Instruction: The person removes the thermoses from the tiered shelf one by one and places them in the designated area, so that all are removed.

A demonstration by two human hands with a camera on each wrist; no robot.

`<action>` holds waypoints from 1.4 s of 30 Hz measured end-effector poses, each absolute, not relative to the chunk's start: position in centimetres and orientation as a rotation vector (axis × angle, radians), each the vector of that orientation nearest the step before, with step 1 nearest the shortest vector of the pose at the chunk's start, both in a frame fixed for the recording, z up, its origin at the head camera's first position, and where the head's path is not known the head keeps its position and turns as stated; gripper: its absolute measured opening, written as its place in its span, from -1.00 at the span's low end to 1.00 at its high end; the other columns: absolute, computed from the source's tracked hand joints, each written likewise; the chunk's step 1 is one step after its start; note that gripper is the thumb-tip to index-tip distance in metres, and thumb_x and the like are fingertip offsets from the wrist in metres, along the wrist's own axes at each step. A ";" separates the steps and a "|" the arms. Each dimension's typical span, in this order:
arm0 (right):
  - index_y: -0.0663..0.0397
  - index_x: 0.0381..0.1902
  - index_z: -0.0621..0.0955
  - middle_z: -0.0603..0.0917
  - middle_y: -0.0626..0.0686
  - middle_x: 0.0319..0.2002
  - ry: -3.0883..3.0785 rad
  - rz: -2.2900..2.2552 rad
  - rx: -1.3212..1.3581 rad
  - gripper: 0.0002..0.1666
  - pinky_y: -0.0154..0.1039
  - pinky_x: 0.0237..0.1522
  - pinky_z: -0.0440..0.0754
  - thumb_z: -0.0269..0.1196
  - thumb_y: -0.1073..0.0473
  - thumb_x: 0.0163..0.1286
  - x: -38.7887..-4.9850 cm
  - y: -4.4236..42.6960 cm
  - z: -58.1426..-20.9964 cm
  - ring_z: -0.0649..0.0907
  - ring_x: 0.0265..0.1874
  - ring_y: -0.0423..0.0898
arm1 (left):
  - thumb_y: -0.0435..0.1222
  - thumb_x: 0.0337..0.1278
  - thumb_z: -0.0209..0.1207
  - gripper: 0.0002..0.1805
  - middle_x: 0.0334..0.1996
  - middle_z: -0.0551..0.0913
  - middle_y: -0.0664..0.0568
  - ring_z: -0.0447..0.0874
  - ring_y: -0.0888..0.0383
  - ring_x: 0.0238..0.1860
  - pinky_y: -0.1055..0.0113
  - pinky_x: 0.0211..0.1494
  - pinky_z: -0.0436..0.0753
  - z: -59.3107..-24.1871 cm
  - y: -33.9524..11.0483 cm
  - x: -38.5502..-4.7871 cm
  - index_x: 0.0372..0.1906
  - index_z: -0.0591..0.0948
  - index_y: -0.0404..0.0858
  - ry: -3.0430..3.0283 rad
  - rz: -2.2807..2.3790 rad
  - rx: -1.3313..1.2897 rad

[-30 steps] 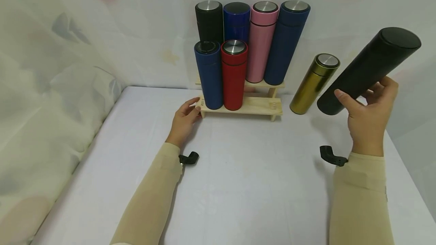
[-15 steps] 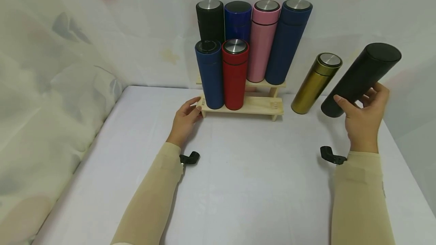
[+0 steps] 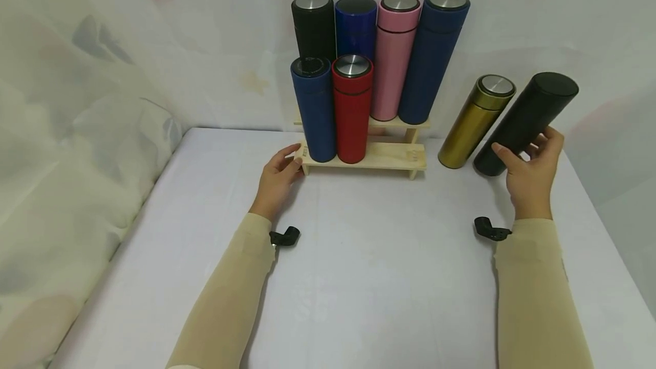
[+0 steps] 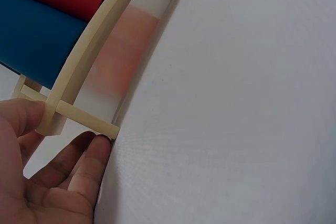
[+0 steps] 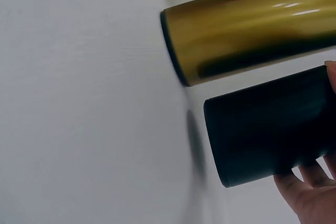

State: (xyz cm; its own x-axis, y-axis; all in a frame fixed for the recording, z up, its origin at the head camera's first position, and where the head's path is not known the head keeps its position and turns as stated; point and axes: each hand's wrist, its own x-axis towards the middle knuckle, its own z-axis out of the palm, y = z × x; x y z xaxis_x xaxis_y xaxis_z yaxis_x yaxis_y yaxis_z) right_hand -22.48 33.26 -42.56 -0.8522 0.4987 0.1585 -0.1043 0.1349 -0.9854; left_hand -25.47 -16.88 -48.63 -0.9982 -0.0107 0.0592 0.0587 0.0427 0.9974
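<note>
My right hand (image 3: 535, 178) grips a plain black thermos bottle (image 3: 528, 121) round its body. In the right wrist view a shadow (image 5: 195, 142) lies apart from the bottle's base (image 5: 215, 142), so it hangs slightly above the table. Just left of it a gold thermos (image 3: 476, 121) stands on the table. My left hand (image 3: 277, 178) holds the left end of a two-step wooden stand (image 3: 389, 155); the left wrist view has the thumb (image 4: 31, 114) on the board's end and fingertips by the leg (image 4: 86, 119). A blue thermos (image 3: 318, 113) and a red thermos (image 3: 352, 113) stand on the lower step.
On the upper step, black (image 3: 314, 27), dark blue (image 3: 357, 27), pink (image 3: 393, 67) and tall navy (image 3: 433, 61) thermoses stand in a row. A white cloth covers the table (image 3: 379, 278). Patterned curtain fabric (image 3: 77, 130) hangs along the left side and the back.
My right hand has brought the black thermos down and to the left, close beside the gold one. The left hand stays at the stand's end. The view has shifted slightly.
</note>
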 end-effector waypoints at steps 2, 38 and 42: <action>-0.35 0.57 0.29 0.39 -0.05 0.40 -2.002 1.736 -0.381 -0.05 -0.19 0.43 0.42 0.49 0.35 0.43 -22.7 33.3 -42.9 0.44 0.34 -0.12 | -0.23 0.66 0.24 -0.53 0.31 0.61 -0.19 0.66 -0.06 0.27 0.15 0.30 0.71 -48.6 -16.9 -25.6 0.52 0.60 -0.08 -2.228 -2.147 -0.056; -0.52 0.70 0.18 0.36 -0.05 0.45 -2.233 1.588 -0.454 -0.02 -0.16 0.47 0.48 0.44 0.10 0.55 -23.6 33.7 -43.7 0.42 0.43 -0.09 | -0.22 0.65 0.25 -0.53 0.31 0.62 -0.21 0.67 -0.07 0.26 0.18 0.29 0.72 -48.5 -16.8 -25.3 0.52 0.60 -0.07 -2.232 -2.140 -0.029; -0.50 0.68 0.19 0.36 -0.09 0.41 -2.206 1.616 -0.457 -0.04 -0.17 0.47 0.47 0.44 0.12 0.56 -23.6 33.6 -43.7 0.44 0.42 -0.08 | -0.22 0.65 0.25 -0.54 0.31 0.62 -0.19 0.67 -0.06 0.26 0.18 0.30 0.71 -48.4 -16.8 -25.2 0.51 0.61 -0.05 -2.238 -2.134 -0.026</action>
State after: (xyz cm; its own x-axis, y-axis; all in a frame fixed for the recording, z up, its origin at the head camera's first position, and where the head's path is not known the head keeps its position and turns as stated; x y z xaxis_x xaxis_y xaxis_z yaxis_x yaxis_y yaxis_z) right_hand -23.59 33.58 -43.73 -0.8801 0.4639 0.1016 0.0431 0.2912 -0.9557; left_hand -25.24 -16.84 -48.37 -0.9987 -0.0216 0.0470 0.0459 0.0483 0.9978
